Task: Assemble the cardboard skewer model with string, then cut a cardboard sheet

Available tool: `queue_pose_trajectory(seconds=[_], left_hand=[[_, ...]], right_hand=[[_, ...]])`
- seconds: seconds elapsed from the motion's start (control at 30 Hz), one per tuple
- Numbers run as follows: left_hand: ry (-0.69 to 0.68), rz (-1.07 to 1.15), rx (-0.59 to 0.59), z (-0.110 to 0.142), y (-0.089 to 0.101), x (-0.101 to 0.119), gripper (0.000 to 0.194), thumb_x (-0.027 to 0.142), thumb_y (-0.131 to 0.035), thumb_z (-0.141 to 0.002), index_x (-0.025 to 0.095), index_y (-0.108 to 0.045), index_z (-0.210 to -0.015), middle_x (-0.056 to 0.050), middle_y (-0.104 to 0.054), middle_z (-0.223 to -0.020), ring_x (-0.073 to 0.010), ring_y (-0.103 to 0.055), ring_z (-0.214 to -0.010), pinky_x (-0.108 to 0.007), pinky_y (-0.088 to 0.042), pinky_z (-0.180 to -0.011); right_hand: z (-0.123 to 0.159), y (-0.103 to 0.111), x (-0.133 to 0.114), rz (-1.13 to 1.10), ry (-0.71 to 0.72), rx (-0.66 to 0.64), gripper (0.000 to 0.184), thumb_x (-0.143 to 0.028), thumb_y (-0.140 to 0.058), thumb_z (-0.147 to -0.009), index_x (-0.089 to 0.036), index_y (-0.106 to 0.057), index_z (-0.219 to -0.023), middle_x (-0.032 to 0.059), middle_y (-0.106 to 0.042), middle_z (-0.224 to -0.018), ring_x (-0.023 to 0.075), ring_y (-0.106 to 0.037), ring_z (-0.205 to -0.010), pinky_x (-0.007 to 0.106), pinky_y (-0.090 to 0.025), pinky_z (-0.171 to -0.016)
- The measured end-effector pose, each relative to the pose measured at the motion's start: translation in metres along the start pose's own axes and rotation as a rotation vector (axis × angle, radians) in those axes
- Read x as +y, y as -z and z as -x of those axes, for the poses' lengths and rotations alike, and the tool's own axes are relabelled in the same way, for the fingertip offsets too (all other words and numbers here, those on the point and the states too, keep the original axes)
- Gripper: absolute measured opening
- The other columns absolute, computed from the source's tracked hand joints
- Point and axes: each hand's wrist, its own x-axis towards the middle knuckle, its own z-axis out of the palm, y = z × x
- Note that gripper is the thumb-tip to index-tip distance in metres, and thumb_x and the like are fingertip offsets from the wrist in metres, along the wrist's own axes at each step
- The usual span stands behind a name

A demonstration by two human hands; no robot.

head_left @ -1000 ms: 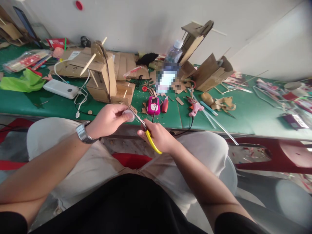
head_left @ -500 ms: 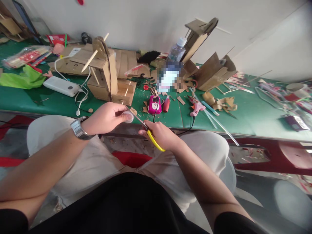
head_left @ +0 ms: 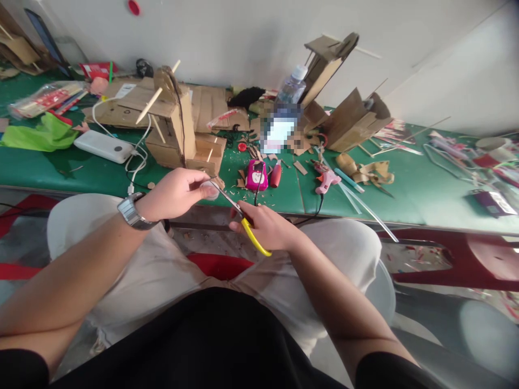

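My left hand point(head_left: 178, 193) is closed, thumb and fingers pinching a small, pale, round cap-like piece point(head_left: 210, 189). In my right hand point(head_left: 267, 224) is a pair of scissors point(head_left: 256, 240) with yellow handles. Their blades point up and left and reach the round piece at my left fingertips; whether they cut into it I cannot make out. Both hands are at the front edge of the green table point(head_left: 425, 189), above my lap. Just beyond the blades stands a cardboard model point(head_left: 174, 127) with wooden sticks through it.
A pink glue gun point(head_left: 326, 181), a magenta box-shaped item point(head_left: 257, 175) and a small red bottle point(head_left: 275, 175) lie near my right hand. A white power bank point(head_left: 103, 146) with cables is on the left. Cardboard scraps, a bottle point(head_left: 292, 85) and another cardboard structure point(head_left: 357, 121) stand farther back.
My left hand and the round piece have shifted slightly left, and the piece is turned differently. The scissors blades show longer beside it. The view has tilted a little.
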Motion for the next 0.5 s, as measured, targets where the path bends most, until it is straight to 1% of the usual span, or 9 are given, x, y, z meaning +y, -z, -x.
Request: queue_pose_trajectory(seconds=[0.1, 0.17, 0.27, 0.37, 0.5], left_hand=[[0.011, 0.066, 0.012, -0.0001, -0.0015, -0.0004, 0.033, 0.051, -0.070, -0.094, 0.019, -0.077, -0.092, -0.005, -0.079, -0.086, -0.0200, -0.072, -0.082, -0.028, -0.056, -0.073], [0.034, 0.136, 0.001, 0.0000, -0.0027, -0.0004, 0.035, 0.052, -0.067, -0.096, 0.018, -0.075, -0.095, -0.007, -0.079, -0.091, -0.0198, -0.073, -0.084, -0.028, -0.058, -0.074], [0.086, 0.263, -0.026, 0.0005, -0.0046, 0.0009, 0.037, 0.053, -0.066, -0.097, 0.017, -0.073, -0.098, -0.010, -0.079, -0.096, -0.0208, -0.076, -0.087, -0.030, -0.062, -0.073], [0.115, 0.335, -0.028, 0.0007, -0.0059, 0.0031, 0.038, 0.054, -0.069, -0.096, 0.016, -0.072, -0.095, -0.010, -0.079, -0.090, -0.0203, -0.077, -0.082, -0.030, -0.064, -0.072], [0.113, 0.335, -0.027, 0.0003, -0.0055, 0.0047, 0.037, 0.052, -0.070, -0.095, 0.016, -0.071, -0.089, -0.007, -0.077, -0.082, -0.0184, -0.076, -0.077, -0.030, -0.065, -0.072]], right_hand=[[-0.0009, 0.0015, 0.0012, -0.088, 0.001, -0.019, 0.035, -0.040, -0.073, -0.091, -0.020, -0.055, -0.113, -0.0063, -0.058, -0.073, 0.0124, -0.049, -0.063, 0.025, -0.034, -0.063], [-0.0014, 0.0021, 0.0022, -0.159, 0.020, -0.007, 0.039, -0.042, -0.073, -0.090, -0.019, -0.056, -0.116, -0.0075, -0.055, -0.072, 0.0117, -0.047, -0.063, 0.024, -0.035, -0.061], [-0.0013, 0.0030, 0.0032, -0.209, 0.028, 0.027, 0.045, -0.045, -0.069, -0.094, -0.019, -0.059, -0.129, -0.0078, -0.053, -0.070, 0.0109, -0.045, -0.061, 0.024, -0.035, -0.059], [0.0003, 0.0052, 0.0038, -0.166, 0.011, 0.066, 0.057, -0.047, -0.064, -0.098, -0.019, -0.056, -0.147, -0.0065, -0.054, -0.070, 0.0110, -0.044, -0.060, 0.024, -0.036, -0.060], [0.0032, 0.0091, 0.0051, -0.117, 0.016, 0.094, 0.060, -0.048, -0.058, -0.101, -0.018, -0.055, -0.153, -0.0035, -0.057, -0.075, 0.0111, -0.043, -0.064, 0.023, -0.037, -0.063]])
